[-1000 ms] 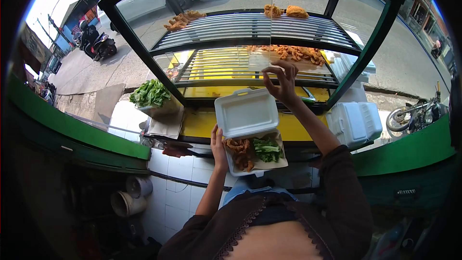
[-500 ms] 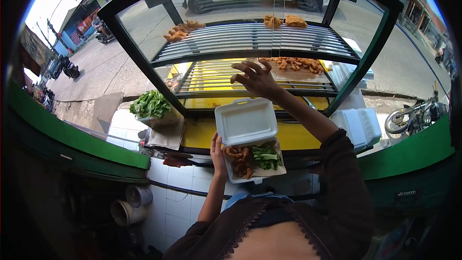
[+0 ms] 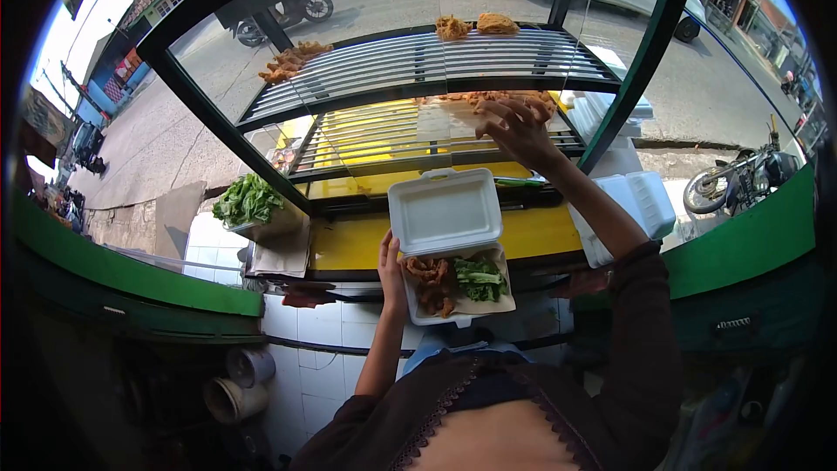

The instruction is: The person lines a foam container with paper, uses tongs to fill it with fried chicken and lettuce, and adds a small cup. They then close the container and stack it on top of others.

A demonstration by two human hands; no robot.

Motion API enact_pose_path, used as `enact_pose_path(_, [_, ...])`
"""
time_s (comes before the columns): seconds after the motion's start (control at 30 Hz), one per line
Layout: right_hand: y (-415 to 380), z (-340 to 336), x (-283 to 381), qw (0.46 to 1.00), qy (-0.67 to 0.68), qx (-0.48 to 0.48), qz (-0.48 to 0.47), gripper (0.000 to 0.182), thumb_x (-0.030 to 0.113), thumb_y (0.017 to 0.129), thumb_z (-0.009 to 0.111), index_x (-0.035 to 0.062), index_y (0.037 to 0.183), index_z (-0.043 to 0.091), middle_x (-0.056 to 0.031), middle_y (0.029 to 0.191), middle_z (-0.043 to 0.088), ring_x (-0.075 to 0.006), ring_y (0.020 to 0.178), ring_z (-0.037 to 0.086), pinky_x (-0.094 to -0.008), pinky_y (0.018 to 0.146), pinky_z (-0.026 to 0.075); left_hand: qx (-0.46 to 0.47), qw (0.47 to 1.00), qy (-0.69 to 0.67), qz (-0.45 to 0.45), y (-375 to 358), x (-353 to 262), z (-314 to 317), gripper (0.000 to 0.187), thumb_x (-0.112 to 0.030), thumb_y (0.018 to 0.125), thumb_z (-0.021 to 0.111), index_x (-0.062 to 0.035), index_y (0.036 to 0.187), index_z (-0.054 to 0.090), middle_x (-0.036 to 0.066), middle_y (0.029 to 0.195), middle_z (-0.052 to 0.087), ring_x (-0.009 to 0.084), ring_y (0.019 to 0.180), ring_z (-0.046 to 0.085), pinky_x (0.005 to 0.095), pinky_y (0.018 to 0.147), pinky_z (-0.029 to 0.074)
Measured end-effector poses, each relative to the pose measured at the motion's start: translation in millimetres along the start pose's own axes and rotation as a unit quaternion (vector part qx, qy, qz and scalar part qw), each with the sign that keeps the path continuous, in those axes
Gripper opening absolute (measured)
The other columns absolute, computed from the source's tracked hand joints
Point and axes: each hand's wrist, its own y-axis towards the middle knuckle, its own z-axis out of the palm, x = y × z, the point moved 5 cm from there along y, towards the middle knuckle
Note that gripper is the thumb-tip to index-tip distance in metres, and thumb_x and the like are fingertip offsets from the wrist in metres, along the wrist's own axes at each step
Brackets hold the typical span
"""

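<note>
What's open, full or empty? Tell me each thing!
Foam box: open, food inside.
Left hand: holding the box's left side.
Right hand: raised, half curled.
Upper shelf: partly filled with fried pieces.
Leaf tub: heaped, uncovered.
Other foam boxes: can't tell whether open.
Motorbike at right: riderless.

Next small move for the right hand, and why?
I'd probably lower the right hand to the open lid: the foam box already holds fried pieces and leafy greens, the left hand steadies its side, and the right hand, up by the display case, seems to hold nothing.
</note>
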Motion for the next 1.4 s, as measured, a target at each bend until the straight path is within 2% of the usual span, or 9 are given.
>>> enact_pose_path(0.43, [-35.8,-27.0,-42.8,0.998,-0.035,0.012,0.045,0.028,0.013,0.074,0.07,0.0345,0.081,0.053,0.0084,0.125,0.045,-0.0122,0.124,0.034,-0.0418,0.101,0.012,0.027,1.0,-0.011,0.001,2.2,3.6,23.1,0.045,-0.028,0.093,0.053,-0.0051,0.131,0.046,0.011,0.123,0.053,0.0201,0.107,0.056,0.0299,0.091,0.044])
enact_pose_path(0.7, [-59.3,-42.9,-65.0,0.993,-0.075,0.025,0.091,0.024,0.016,0.075,0.071,0.0335,0.079,0.055,0.0096,0.124,0.045,-0.0094,0.122,0.036,-0.0409,0.101,0.013,0.035,0.999,-0.008,0.005,0.2,4.6,28.7,0.043,-0.028,0.093,0.053,-0.0047,0.129,0.047,0.009,0.122,0.054,0.0179,0.104,0.057,0.0289,0.088,0.047])
enact_pose_path(0.9, [-68.3,-45.0,-71.4,0.987,-0.049,0.033,0.15,0.026,0.013,0.077,0.07,0.0341,0.085,0.057,0.0066,0.124,0.044,-0.0131,0.119,0.036,-0.0414,0.099,0.014,0.034,0.999,-0.006,0.021,-3.9,5.9,30.1,0.044,-0.028,0.093,0.053,-0.0054,0.13,0.046,0.009,0.123,0.053,0.0177,0.108,0.054,0.0301,0.092,0.044])
enact_pose_path(0.97, [-55.6,-60.5,-62.8,0.976,0.0,0.011,0.219,0.027,0.008,0.076,0.067,0.0243,0.097,0.063,-0.0017,0.125,0.046,-0.021,0.119,0.036,-0.0423,0.097,0.02,0.017,1.0,-0.01,0.021,-11.6,1.3,28.5,0.044,-0.027,0.093,0.053,-0.0052,0.131,0.046,0.009,0.124,0.053,0.0176,0.109,0.053,0.03,0.094,0.043])
enact_pose_path(1.07, [-53.5,-78.9,-27.3,0.918,0.161,-0.026,0.361,0.019,0.005,0.081,0.059,0.0132,0.097,0.064,-0.0096,0.125,0.045,-0.026,0.122,0.038,-0.0423,0.103,0.024,-0.015,0.998,-0.042,0.032,-25.5,-3.4,22.6,0.043,-0.026,0.094,0.052,-0.0051,0.13,0.046,0.009,0.12,0.055,0.0162,0.104,0.056,0.0276,0.09,0.044])
enact_pose_path(1.13, [-59.4,-73.8,11.6,0.851,0.376,0.065,0.361,0.022,0.007,0.083,0.06,0.0105,0.105,0.062,-0.0126,0.121,0.046,-0.029,0.12,0.042,-0.039,0.1,0.034,-0.052,0.997,-0.049,0.042,-33.3,-2.6,10.6,0.043,-0.026,0.094,0.052,-0.0053,0.131,0.046,0.009,0.119,0.055,0.016,0.104,0.056,0.0274,0.089,0.044])
enact_pose_path(1.2, [-65.6,-73.4,55.6,0.756,0.519,0.163,0.365,0.026,0.013,0.09,0.057,0.0108,0.116,0.056,-0.0119,0.121,0.049,-0.0252,0.119,0.045,-0.0376,0.102,0.033,-0.09,0.993,-0.055,0.053,-47.0,-11.4,5.6,0.044,-0.026,0.094,0.052,-0.0051,0.132,0.044,0.009,0.118,0.056,0.0162,0.104,0.056,0.0272,0.088,0.045])
enact_pose_path(1.27, [-87.1,-57.8,103.3,0.51,0.711,0.237,0.423,0.032,0.019,0.094,0.052,0.0082,0.125,0.053,-0.0112,0.124,0.046,-0.0245,0.118,0.046,-0.0358,0.101,0.035,-0.117,0.987,-0.087,0.067,-57.4,-10.7,-9.7,0.045,-0.027,0.094,0.052,-0.0048,0.132,0.043,0.009,0.119,0.055,0.0164,0.104,0.056,0.0273,0.088,0.045])
enact_pose_path(1.4, [-76.2,-55.7,174.1,0.465,0.748,0.308,0.36,0.04,0.025,0.099,0.044,0.0085,0.135,0.046,-0.0112,0.129,0.05,-0.0174,0.118,0.045,-0.0314,0.102,0.034,-0.181,0.976,-0.079,0.087,-79.6,-12.6,-61.0,0.05,-0.03,0.094,0.051,-0.0013,0.134,0.041,0.01,0.123,0.052,0.0164,0.111,0.052,0.0267,0.095,0.04])
